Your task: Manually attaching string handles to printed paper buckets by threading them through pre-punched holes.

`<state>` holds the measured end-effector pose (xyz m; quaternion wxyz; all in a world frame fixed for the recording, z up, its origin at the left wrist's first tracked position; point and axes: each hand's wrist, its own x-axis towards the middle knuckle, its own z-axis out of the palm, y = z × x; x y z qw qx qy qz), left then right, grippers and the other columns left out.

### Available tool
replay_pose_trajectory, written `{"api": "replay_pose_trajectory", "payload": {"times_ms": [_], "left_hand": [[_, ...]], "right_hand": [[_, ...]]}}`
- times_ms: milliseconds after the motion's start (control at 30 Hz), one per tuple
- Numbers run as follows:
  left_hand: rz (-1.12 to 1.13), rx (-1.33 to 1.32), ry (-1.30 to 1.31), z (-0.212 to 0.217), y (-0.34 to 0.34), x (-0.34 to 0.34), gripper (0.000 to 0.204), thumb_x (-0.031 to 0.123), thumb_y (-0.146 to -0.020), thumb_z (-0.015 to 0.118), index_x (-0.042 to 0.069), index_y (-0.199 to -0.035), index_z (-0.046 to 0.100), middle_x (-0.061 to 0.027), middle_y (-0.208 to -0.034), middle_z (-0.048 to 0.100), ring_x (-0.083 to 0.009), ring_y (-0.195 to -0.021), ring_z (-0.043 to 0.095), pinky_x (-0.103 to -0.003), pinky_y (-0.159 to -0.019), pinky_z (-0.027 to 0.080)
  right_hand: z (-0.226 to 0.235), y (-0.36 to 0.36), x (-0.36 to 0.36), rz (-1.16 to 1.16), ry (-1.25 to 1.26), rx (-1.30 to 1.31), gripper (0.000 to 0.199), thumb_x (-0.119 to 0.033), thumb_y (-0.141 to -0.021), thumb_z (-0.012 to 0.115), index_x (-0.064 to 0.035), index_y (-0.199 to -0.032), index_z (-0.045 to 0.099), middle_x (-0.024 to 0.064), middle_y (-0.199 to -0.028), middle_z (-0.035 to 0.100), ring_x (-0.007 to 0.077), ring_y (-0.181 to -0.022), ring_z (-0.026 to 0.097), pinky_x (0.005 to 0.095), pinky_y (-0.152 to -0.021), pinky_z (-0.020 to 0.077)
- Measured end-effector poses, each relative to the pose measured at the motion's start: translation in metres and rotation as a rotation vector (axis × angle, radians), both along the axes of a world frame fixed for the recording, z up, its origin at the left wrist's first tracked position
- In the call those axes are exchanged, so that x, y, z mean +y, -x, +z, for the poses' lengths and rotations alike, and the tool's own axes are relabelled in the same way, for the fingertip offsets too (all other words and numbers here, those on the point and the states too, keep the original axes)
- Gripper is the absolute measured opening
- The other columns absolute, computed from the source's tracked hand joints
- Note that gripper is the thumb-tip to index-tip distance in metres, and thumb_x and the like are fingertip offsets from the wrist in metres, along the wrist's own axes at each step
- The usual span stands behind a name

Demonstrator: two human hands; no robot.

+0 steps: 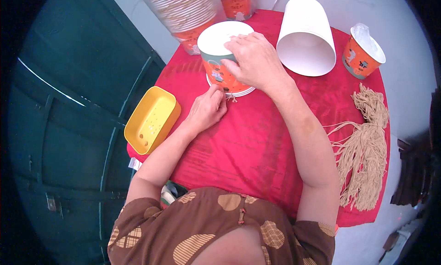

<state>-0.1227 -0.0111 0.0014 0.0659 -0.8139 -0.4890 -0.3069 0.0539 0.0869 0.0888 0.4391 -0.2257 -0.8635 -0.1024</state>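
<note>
An orange and green printed paper bucket point(218, 74) stands upside down, its white base on top and its rim on the red cloth. My right hand point(255, 58) grips its upper end, fingers over the white base and thumb against the side. Low at the bucket's near left edge, my left hand point(209, 108) is closed with its fingertips pinched together by the rim. What those fingertips hold, if anything, is hidden. A short frayed bit of beige string point(232, 98) pokes out at the rim, just right of my left fingers.
A yellow tub point(172, 109) with small bits inside sits at the left edge. Stacked paper buckets point(186, 12) stand at the back. To the right are a white paper cylinder point(305, 33), an orange cup point(356, 60) holding clear plastic, and a beige string bundle point(365, 159).
</note>
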Motion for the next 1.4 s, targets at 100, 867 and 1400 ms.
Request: {"api": "replay_pose_trajectory", "payload": {"times_ms": [100, 867, 1400], "left_hand": [[-0.079, -0.08, 0.018, -0.001, 0.0, 0.002, 0.017, -0.001, -0.076, 0.064, 0.002, -0.082, 0.048, -0.0133, -0.086, 0.055, -0.0328, -0.073, 0.061, -0.042, -0.059, 0.051], [0.524, -0.457, 0.142, -0.018, 0.043, 0.015, 0.033, -0.003, -0.079, 0.046, -0.001, -0.107, 0.063, -0.0199, -0.1, 0.066, -0.0311, -0.097, 0.065, -0.039, -0.088, 0.05], [0.462, 0.077, 0.204, 0.019, 0.02, -0.008, 0.024, 0.02, -0.077, 0.07, -0.001, -0.076, 0.061, -0.0172, -0.087, 0.06, -0.035, -0.085, 0.062, -0.046, -0.076, 0.052]], "right_hand": [[0.001, -0.001, 0.001, 0.009, 0.043, -0.006, 0.026, -0.027, -0.077, 0.072, -0.0038, -0.089, 0.071, 0.0144, -0.093, 0.071, 0.0263, -0.094, 0.068, 0.0393, -0.092, 0.0464], [0.004, -0.001, -0.003, 0.024, 0.098, -0.058, 0.033, -0.022, -0.082, 0.069, -0.0007, -0.106, 0.066, 0.018, -0.108, 0.068, 0.0319, -0.101, 0.063, 0.0436, -0.1, 0.0434], [0.01, -0.001, -0.005, 0.023, 0.094, -0.105, 0.033, -0.021, -0.082, 0.069, -0.0014, -0.107, 0.065, 0.0199, -0.113, 0.067, 0.0344, -0.105, 0.062, 0.0443, -0.1, 0.0429]]}}
